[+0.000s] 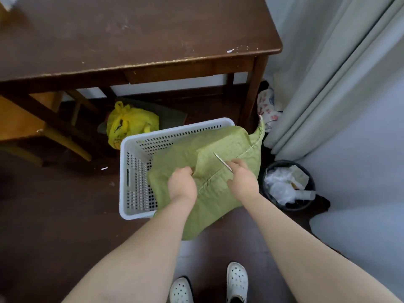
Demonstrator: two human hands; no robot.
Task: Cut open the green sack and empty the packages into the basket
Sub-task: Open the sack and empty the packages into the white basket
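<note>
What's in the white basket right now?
The green sack lies over the basket's right side, overhanging the rim. The left side shows bare perforated wall. Anything under or inside the sack is hidden.

Green sack (220, 145): woven plastic-looking cloth, matt, coarse, stitched seam. White basket (131, 145): smooth plastic, slight gloss, perforated walls. Thin blade (220, 161): bare metal, shiny. Brown table (131, 36): wood, varnish worn dull, scratched, chipped pale along the edge. Dark floor (54, 215): wood, faint sheen. Yellow bag (129, 123): thin glossy plastic, crinkled. Pale curtain (328, 73): matt cloth. Black bin (284, 163): clear crinkly plastic film inside. White shoes (237, 278): moulded plastic, matt.
</note>
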